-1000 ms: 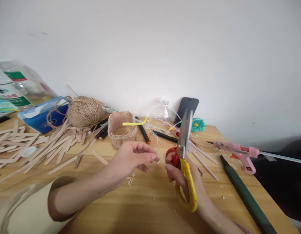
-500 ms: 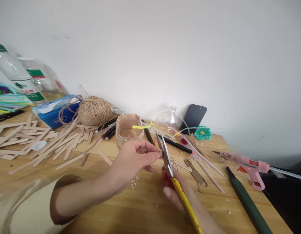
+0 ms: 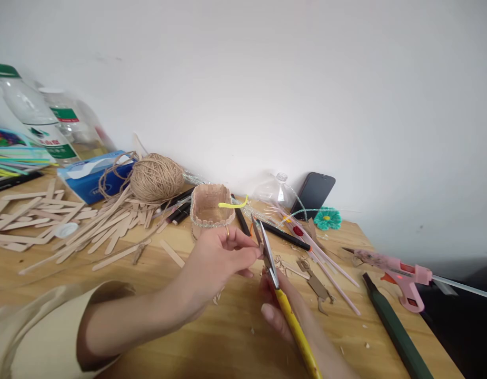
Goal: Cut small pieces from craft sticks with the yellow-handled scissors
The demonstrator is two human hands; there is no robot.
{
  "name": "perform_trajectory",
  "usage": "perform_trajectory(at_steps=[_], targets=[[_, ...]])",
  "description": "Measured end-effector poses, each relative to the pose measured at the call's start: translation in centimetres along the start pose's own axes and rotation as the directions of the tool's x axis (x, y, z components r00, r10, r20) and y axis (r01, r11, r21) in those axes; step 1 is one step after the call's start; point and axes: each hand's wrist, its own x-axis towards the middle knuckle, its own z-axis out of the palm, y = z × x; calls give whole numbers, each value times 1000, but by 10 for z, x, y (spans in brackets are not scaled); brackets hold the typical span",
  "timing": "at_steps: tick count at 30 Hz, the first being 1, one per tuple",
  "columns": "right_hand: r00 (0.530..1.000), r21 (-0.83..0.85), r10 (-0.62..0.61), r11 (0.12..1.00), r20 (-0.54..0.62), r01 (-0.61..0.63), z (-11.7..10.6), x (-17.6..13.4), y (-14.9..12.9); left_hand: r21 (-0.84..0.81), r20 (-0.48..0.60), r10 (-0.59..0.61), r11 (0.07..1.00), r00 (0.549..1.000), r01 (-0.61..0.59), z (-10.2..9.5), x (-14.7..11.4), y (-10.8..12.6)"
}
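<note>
My left hand [image 3: 223,255] is closed in a pinch on a small wooden stick piece [image 3: 261,248], most of it hidden by the fingers. That piece sits at the partly parted blades of a pair of scissors [image 3: 294,326] with a yellow handle. Wrapped round the scissors is my right hand [image 3: 285,323], its fingers partly hidden behind the handle. Just beyond my left hand stands a small basket of short wooden pieces [image 3: 204,202], with glittery silver trim around it and a yellow pipe cleaner [image 3: 233,204] across its rim.
Craft sticks [image 3: 26,218] lie scattered at the left, near a twine ball [image 3: 157,178] and a blue tissue pack [image 3: 97,179]. A phone [image 3: 314,192] leans against the wall by a teal flower [image 3: 327,218]. At right lie a pink glue gun [image 3: 401,271] and a dark green tool [image 3: 395,326].
The view has shifted slightly, so the background things sit a little differently. Both hands keep their hold, with the wooden piece still at the scissor blades.
</note>
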Motion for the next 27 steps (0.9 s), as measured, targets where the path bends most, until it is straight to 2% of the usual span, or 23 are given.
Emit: perform_trajectory(at_steps=[5,18,23,27], targets=[[998,-4,-4,1000,62,4,-1,2,3,7,-21,0,1000,1000,0,1,-2,1],[997,9,33,999,66,-34,-2,0,-8,4,-30,-2,1000,1000,3,0,0,1],[988,-13,1,1000,157,1,-9,-1,-6,13,-39,-4,1000,999,5,1,1,0],[989,-36,11,999,144,-6,-11,-3,-6,16,-36,-3,1000,999,3,1,0,-1]])
